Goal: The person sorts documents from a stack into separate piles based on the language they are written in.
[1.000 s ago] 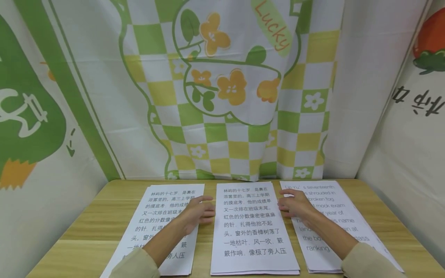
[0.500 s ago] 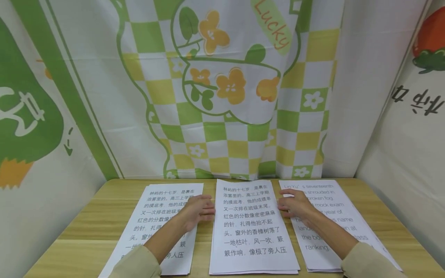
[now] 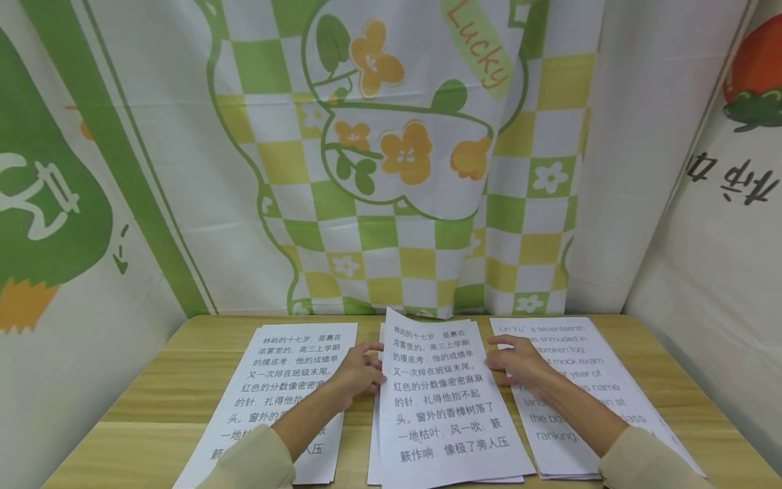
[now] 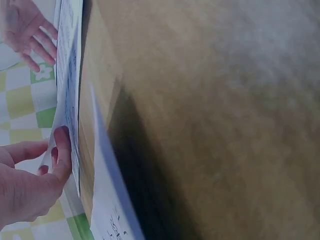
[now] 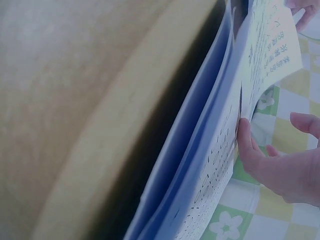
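Note:
The top sheet of paper of the middle stack, printed in Chinese, has its left side raised and its far left corner bent up. It sits askew over the sheets beneath. My left hand pinches its left edge; in the left wrist view the fingers curl round the paper. At the right edge of that stack is my right hand, fingers loosely extended. In the right wrist view a fingertip of the right hand appears to touch paper, though which sheet I cannot tell.
A second stack with Chinese print lies on the left under my forearm. On the right, partly under the other forearm, lies a stack printed in English. The wooden table meets a checkered curtain at the back.
The top middle sheet has lifted at its left side and slid a little right and toward me, turning slightly. My left hand has moved right with it. The right hand has barely moved.

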Demonstrator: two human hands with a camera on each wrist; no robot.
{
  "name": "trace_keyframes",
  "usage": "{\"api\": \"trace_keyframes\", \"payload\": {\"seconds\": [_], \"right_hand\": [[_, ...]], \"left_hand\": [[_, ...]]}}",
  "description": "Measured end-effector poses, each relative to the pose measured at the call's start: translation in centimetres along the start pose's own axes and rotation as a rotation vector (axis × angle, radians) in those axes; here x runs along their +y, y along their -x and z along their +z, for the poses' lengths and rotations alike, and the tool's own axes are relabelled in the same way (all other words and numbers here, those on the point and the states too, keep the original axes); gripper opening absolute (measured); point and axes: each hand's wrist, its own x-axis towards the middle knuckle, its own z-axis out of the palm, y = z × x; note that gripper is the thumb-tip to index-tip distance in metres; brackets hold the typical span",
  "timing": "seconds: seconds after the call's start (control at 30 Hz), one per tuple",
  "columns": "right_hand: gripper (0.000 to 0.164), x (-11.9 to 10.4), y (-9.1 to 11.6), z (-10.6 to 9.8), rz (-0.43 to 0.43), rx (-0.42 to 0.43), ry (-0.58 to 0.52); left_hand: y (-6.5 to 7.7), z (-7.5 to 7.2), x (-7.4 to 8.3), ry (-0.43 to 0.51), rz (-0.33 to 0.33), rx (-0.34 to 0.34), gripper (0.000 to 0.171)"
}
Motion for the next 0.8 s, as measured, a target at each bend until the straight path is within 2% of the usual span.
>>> {"api": "trace_keyframes", "payload": {"seconds": [0.37,0.53,0.67,0.8], "right_hand": [[0.067,-0.06,-0.36,0.11,0.011,0.024,0.107],[0.067,0.21,-0.28,0.06,-0.008,0.012,0.058],[0.073,0.42,-0.09,-0.13,-0.007,-0.01,0.028],[0.077,0.6,0.15,-0.22,-0.014,-0.027,0.03]], "left_hand": [[0.24,-0.23,-0.02,0.109,0.034,0.019,0.07],[0.34,-0.5,-0.1,0.158,0.025,0.029,0.067],[0.36,-0.58,-0.31,0.192,0.013,0.032,0.066],[0.41,-0.69,-0.48,0.197,0.005,0.008,0.066]]}}
